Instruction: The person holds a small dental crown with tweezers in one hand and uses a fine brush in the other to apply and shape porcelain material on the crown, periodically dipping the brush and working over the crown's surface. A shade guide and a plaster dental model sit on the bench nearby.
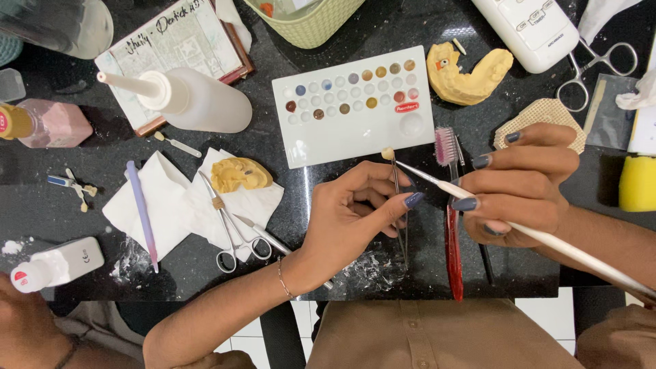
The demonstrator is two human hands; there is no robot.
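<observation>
A small tooth-shaped piece, cream and glossy, sits at the tip of the thin tweezers we pinch shut in our left hand, thumb and fingers pressed around the metal stems, just below the lower edge of the white palette with its little wells of colour. Our right hand pinches a slim white-handled brush, fingers closed tight on the shaft, and its tip touches the piece (right at the edge, as far as we can tell). A red toothbrush lies on the black table between our hands. Off to the left rest scissors-handled forceps on white tissue, beside a yellow plaster cast.
</observation>
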